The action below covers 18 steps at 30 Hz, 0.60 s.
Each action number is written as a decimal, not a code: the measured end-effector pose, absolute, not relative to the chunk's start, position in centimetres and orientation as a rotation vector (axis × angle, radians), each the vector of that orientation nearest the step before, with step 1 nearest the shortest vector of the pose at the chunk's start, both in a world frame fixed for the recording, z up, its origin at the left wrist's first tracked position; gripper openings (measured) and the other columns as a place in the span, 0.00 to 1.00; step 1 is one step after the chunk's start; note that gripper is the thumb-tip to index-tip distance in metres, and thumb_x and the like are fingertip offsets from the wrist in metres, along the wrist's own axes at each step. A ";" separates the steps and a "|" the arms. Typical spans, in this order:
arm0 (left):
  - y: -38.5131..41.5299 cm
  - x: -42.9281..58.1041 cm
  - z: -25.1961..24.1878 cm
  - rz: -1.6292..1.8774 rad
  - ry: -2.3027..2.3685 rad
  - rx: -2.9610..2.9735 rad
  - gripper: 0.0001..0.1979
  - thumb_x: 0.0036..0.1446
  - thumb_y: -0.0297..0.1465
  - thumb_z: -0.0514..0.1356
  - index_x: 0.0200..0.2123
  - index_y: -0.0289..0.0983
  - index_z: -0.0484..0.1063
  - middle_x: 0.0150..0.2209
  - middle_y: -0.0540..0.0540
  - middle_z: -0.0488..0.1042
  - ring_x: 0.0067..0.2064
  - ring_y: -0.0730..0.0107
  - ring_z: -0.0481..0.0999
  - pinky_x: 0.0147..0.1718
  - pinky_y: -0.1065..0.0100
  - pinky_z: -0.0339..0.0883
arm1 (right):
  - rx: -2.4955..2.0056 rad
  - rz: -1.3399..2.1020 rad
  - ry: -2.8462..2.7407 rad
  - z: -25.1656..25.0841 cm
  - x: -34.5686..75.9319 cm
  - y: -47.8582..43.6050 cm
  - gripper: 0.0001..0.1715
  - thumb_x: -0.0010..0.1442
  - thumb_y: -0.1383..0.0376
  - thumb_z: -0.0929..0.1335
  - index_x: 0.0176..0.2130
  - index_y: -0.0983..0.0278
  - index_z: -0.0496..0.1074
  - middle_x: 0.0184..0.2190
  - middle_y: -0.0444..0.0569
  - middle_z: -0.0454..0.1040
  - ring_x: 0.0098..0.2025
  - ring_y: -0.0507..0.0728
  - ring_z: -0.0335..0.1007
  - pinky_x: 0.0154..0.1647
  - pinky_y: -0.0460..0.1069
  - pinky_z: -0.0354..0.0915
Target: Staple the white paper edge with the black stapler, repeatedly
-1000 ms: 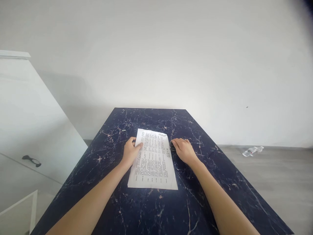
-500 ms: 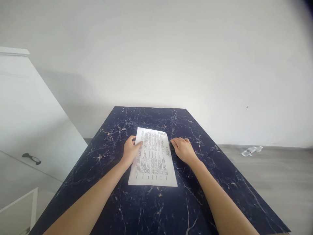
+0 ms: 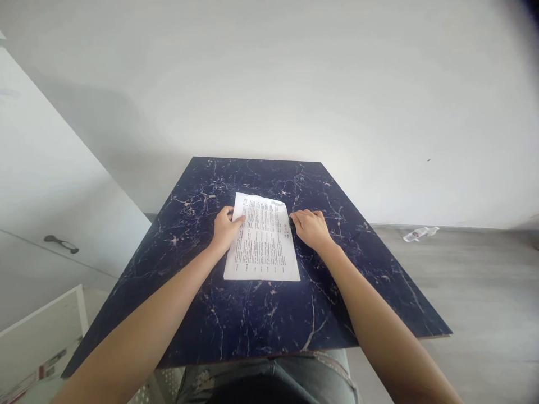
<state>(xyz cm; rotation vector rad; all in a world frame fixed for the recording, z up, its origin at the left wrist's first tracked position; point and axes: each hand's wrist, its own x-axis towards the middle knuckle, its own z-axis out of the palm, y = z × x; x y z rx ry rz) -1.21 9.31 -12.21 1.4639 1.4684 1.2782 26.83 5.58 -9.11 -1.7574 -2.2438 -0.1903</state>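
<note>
A white printed paper (image 3: 261, 247), covered in lines of text with handwriting near its right edge, lies on the dark blue marbled table (image 3: 252, 322). Its upper right corner curls a little. My left hand (image 3: 227, 227) pinches the paper's left edge, thumb on top and fingers beneath. Just beyond the right edge, my right hand (image 3: 312, 229) rests on the table with its fingers curled down. A small black thing (image 3: 291, 222) shows at those fingertips; most of it is hidden under the hand, so its kind is unclear.
A white cabinet (image 3: 50, 185) with a dark handle (image 3: 61, 244) stands at the left. Crumpled clear plastic (image 3: 421, 234) lies on the grey floor (image 3: 475, 280) at the right. The pale wall (image 3: 269, 78) rises behind the table. My legs (image 3: 269, 376) are under its near edge.
The camera has tilted down, bringing the table's near edge and my legs into view. Both hands keep their places at the paper, which lies as before.
</note>
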 end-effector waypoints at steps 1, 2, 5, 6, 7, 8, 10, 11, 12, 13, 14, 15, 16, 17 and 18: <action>9.3 -1.2 -12.3 1.284 1.464 1.471 0.13 0.54 0.30 0.68 0.43 0.38 0.73 0.40 0.41 0.83 0.38 0.57 0.84 0.39 0.61 0.74 | -1.755 -0.212 -2.252 -9.2 26.7 5.6 0.23 0.76 0.63 0.55 0.43 0.60 0.76 0.42 0.50 0.82 0.47 0.60 0.72 0.51 0.56 0.51; 9.3 -1.2 -12.3 1.286 1.463 1.474 0.13 0.54 0.30 0.68 0.43 0.38 0.73 0.40 0.41 0.83 0.38 0.57 0.84 0.40 0.61 0.74 | -1.753 -0.234 -2.259 -9.2 26.7 5.5 0.23 0.76 0.63 0.55 0.43 0.60 0.77 0.42 0.50 0.82 0.47 0.60 0.72 0.52 0.56 0.51; 9.5 -1.2 -12.5 1.278 1.468 1.463 0.14 0.54 0.30 0.69 0.43 0.38 0.73 0.39 0.41 0.83 0.38 0.57 0.84 0.40 0.60 0.74 | -1.750 -0.280 -2.273 -9.4 26.5 5.4 0.24 0.76 0.63 0.54 0.43 0.61 0.77 0.44 0.51 0.82 0.47 0.60 0.72 0.52 0.56 0.50; 9.5 -1.2 -12.6 1.276 1.467 1.457 0.14 0.54 0.30 0.69 0.44 0.38 0.73 0.39 0.41 0.83 0.38 0.57 0.84 0.40 0.60 0.74 | -1.752 -0.286 -2.272 -9.5 26.5 5.4 0.24 0.76 0.63 0.54 0.43 0.61 0.77 0.44 0.52 0.82 0.47 0.60 0.72 0.52 0.56 0.50; 9.6 -1.2 -12.7 1.277 1.463 1.451 0.14 0.54 0.30 0.69 0.44 0.38 0.73 0.39 0.41 0.83 0.38 0.57 0.84 0.40 0.60 0.75 | -1.753 -0.290 -2.273 -9.6 26.4 5.4 0.25 0.76 0.63 0.54 0.43 0.61 0.77 0.44 0.52 0.81 0.47 0.61 0.72 0.52 0.57 0.50; 9.6 -1.2 -12.8 1.281 1.456 1.449 0.14 0.54 0.30 0.68 0.44 0.38 0.73 0.40 0.41 0.83 0.38 0.57 0.84 0.40 0.60 0.75 | -1.751 -0.296 -2.275 -9.7 26.4 5.3 0.25 0.76 0.63 0.54 0.43 0.61 0.77 0.44 0.52 0.81 0.47 0.61 0.71 0.52 0.57 0.50; 9.7 -1.2 -12.9 1.295 1.447 1.455 0.14 0.54 0.31 0.68 0.44 0.38 0.73 0.41 0.40 0.83 0.39 0.57 0.84 0.40 0.60 0.75 | -1.743 -0.308 -2.290 -9.9 26.3 5.3 0.25 0.76 0.63 0.54 0.44 0.62 0.77 0.44 0.54 0.81 0.47 0.62 0.71 0.53 0.58 0.49; 9.7 -1.2 -12.9 1.302 1.449 1.458 0.14 0.54 0.31 0.68 0.44 0.38 0.73 0.41 0.40 0.83 0.39 0.57 0.84 0.41 0.60 0.75 | -1.741 -0.310 -2.299 -10.0 26.3 5.2 0.25 0.76 0.64 0.54 0.44 0.62 0.77 0.44 0.54 0.81 0.47 0.62 0.71 0.53 0.58 0.49; 9.6 -1.2 -12.9 1.308 1.452 1.459 0.14 0.54 0.31 0.69 0.44 0.38 0.73 0.41 0.40 0.83 0.40 0.57 0.83 0.41 0.59 0.75 | -1.741 -0.310 -2.305 -10.0 26.3 5.2 0.25 0.75 0.64 0.54 0.44 0.62 0.77 0.44 0.55 0.81 0.47 0.63 0.71 0.53 0.59 0.49; 9.6 -1.2 -12.9 1.310 1.454 1.458 0.14 0.54 0.31 0.69 0.44 0.37 0.73 0.41 0.40 0.83 0.40 0.57 0.83 0.42 0.59 0.75 | -1.741 -0.307 -2.308 -10.0 26.3 5.2 0.25 0.75 0.64 0.53 0.44 0.62 0.77 0.44 0.55 0.81 0.47 0.63 0.70 0.54 0.59 0.49; 9.6 -1.2 -12.8 1.308 1.454 1.454 0.14 0.54 0.31 0.69 0.44 0.37 0.74 0.41 0.40 0.83 0.40 0.57 0.83 0.42 0.59 0.75 | -1.743 -0.298 -2.305 -10.0 26.4 5.2 0.25 0.75 0.63 0.53 0.44 0.62 0.77 0.44 0.55 0.81 0.47 0.63 0.70 0.54 0.59 0.50; 9.5 -1.2 -12.8 1.304 1.453 1.449 0.15 0.53 0.31 0.69 0.44 0.37 0.74 0.41 0.40 0.83 0.40 0.57 0.83 0.43 0.59 0.75 | -1.745 -0.281 -2.292 -10.0 26.5 5.3 0.26 0.76 0.63 0.53 0.44 0.61 0.76 0.44 0.55 0.81 0.47 0.63 0.70 0.54 0.59 0.50; 9.5 -1.2 -12.7 1.296 1.452 1.446 0.15 0.53 0.31 0.69 0.44 0.37 0.74 0.41 0.40 0.83 0.39 0.57 0.83 0.43 0.59 0.75 | -1.747 -0.258 -2.267 -9.9 26.7 5.3 0.26 0.76 0.62 0.53 0.44 0.61 0.76 0.44 0.55 0.81 0.47 0.64 0.70 0.53 0.59 0.51; 9.5 -1.2 -12.7 1.289 1.455 1.449 0.15 0.54 0.31 0.69 0.44 0.37 0.74 0.41 0.40 0.83 0.39 0.57 0.83 0.43 0.58 0.75 | -1.747 -0.231 -2.235 -9.9 26.9 5.4 0.26 0.76 0.61 0.52 0.44 0.61 0.75 0.44 0.55 0.81 0.48 0.64 0.70 0.52 0.58 0.52; 9.5 -1.2 -12.6 1.284 1.461 1.458 0.15 0.54 0.31 0.69 0.44 0.37 0.74 0.40 0.40 0.83 0.39 0.57 0.83 0.43 0.58 0.75 | -1.746 -0.204 -2.196 -9.8 27.1 5.5 0.26 0.76 0.60 0.52 0.44 0.61 0.75 0.44 0.55 0.80 0.48 0.63 0.70 0.51 0.57 0.53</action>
